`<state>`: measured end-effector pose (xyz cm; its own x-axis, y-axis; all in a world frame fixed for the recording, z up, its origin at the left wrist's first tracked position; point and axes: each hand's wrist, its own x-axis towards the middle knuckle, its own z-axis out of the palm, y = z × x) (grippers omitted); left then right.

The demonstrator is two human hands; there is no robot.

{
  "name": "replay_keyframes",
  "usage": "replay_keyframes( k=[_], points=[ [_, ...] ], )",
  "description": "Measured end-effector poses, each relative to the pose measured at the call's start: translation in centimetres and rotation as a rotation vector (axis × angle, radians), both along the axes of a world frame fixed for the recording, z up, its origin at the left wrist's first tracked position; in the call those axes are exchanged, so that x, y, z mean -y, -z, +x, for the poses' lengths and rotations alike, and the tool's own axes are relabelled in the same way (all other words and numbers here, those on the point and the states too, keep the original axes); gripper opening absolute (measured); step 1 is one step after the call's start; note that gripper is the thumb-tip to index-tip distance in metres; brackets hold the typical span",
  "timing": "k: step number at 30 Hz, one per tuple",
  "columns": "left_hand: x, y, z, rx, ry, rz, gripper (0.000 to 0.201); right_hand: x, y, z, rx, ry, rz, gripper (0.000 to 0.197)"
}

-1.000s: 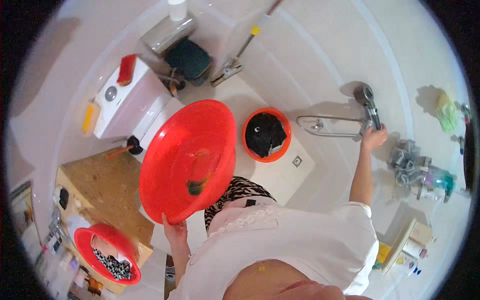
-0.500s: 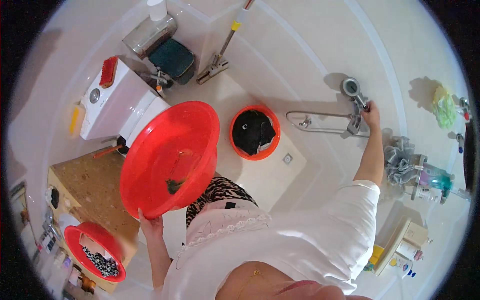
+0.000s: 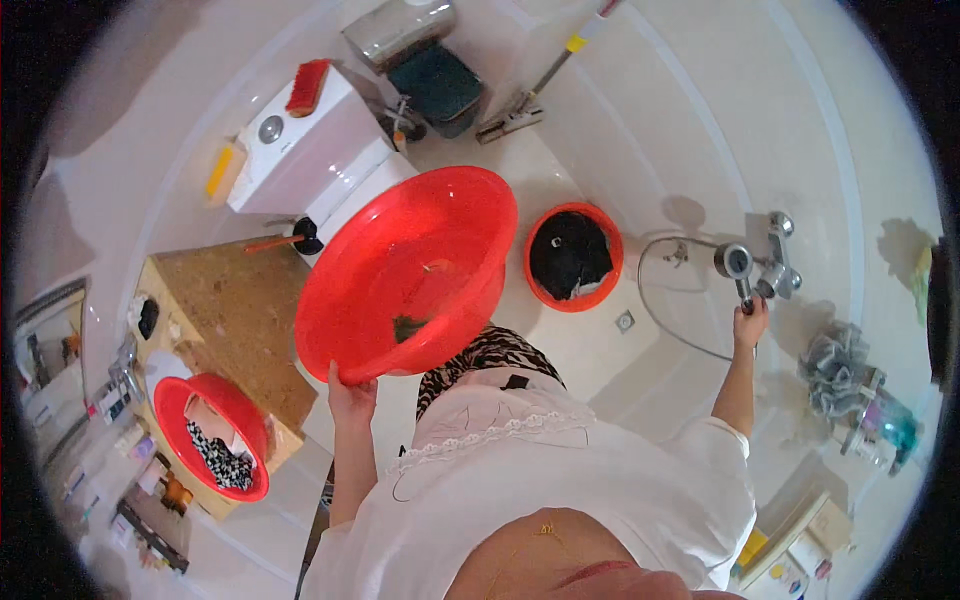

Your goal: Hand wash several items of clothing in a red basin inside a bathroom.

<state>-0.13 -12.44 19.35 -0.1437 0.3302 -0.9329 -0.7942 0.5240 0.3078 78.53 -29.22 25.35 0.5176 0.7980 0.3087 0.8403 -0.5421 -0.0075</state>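
Observation:
My left hand (image 3: 352,402) grips the near rim of a large red basin (image 3: 380,240). The basin is held up and tilted, and a dark greenish patch shows on its inside. Off to the right, my right hand (image 3: 750,324) is closed round the handle of a silver shower head (image 3: 734,262). The shower head stands apart from the wall tap (image 3: 782,255), and its hose (image 3: 650,310) loops down to the left. On the floor between them sits a smaller red bucket (image 3: 539,285) with dark cloth (image 3: 570,255) in it.
A white toilet (image 3: 310,150) with a red brush (image 3: 307,88) on its tank is at the far left. A brown counter (image 3: 225,300) carries a red basin (image 3: 172,400) of clothes. A mop (image 3: 545,85) leans at the back. A shelf with bottles (image 3: 880,430) is at right.
My right hand has drawn the shower head away from the wall tap, and the hose now hangs in a wider loop. The view has shifted; my left hand still holds the tilted basin.

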Motion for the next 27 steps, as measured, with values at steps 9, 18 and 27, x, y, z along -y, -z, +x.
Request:
replay_keyframes(
  k=[9, 18, 27],
  points=[
    [0.2, -0.9, 0.7, -0.036, -0.011, -0.027, 0.041, -1.8, 0.6, -0.8, -0.193, 0.105, -0.002, 0.020],
    [1.6, -0.4, 0.4, -0.004, 0.006, -0.010, 0.050, -8.2, 8.1, -13.8, -0.660, 0.114, 0.199, 0.024],
    [1.4, -0.7, 0.8, -0.006, 0.009, 0.036, 0.051, -29.3, 10.5, -32.3, -1.012, -0.386, 0.028, 0.021]
  ],
)
